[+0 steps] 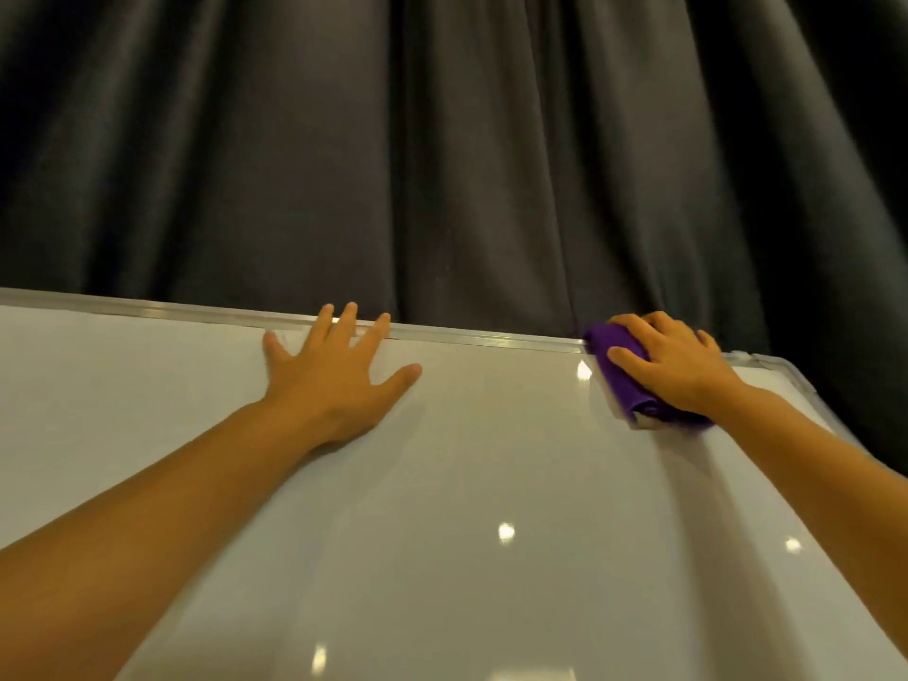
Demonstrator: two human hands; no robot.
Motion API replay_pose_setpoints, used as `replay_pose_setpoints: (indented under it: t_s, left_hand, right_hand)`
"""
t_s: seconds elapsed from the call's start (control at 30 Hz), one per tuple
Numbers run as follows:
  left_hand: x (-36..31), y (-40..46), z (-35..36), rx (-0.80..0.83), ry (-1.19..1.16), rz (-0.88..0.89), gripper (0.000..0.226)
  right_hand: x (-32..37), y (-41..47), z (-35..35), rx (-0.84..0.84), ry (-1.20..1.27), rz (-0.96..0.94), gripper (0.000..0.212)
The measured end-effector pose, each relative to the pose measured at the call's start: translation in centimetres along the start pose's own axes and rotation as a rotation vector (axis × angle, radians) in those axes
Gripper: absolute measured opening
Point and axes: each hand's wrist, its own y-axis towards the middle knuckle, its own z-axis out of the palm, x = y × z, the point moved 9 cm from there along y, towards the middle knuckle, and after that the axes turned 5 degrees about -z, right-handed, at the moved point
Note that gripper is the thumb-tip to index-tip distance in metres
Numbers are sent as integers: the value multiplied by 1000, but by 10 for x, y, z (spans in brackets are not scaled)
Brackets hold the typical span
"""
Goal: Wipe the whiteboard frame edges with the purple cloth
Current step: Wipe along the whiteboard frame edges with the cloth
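Note:
A white whiteboard (pixel 491 459) fills the lower half of the view, with a silver frame edge (pixel 491 337) running along its top. My left hand (pixel 339 371) lies flat on the board with fingers spread, the fingertips reaching the top frame. My right hand (pixel 673 361) grips a folded purple cloth (pixel 624 380) and presses it against the top frame near the right corner. The cloth's upper end sits on the frame; its lower end sticks out beneath my palm.
A dark grey curtain (pixel 442 140) hangs in folds right behind the board. The board's rounded top right corner (pixel 786 368) lies just right of my right hand. Ceiling lights reflect as bright spots on the board.

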Motion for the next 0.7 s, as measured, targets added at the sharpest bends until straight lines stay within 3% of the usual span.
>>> replay_pose_setpoints:
  t_s: [0.1,0.23,0.43,0.57,0.7]
  left_hand:
    - [-60,0,10,-33,23,44,85]
    - [-90,-1,14,-83,25,-26,92]
    - [-72,-7,14,-88,55,-76,93]
    - [-72,-8,12,-101,41,-61,92]
    - [-76,-9,16,-111,25,-41,91]
  right_hand:
    - [-16,2,-5,-48,14,50,48]
    - [0,2,-12,-126,35,172,47]
    - [100,8,6,-117,78,-163,52]
    - [72,4,-2,-108,120,-227,49]
    - [11,-2,-7,-85,45,-141,46]
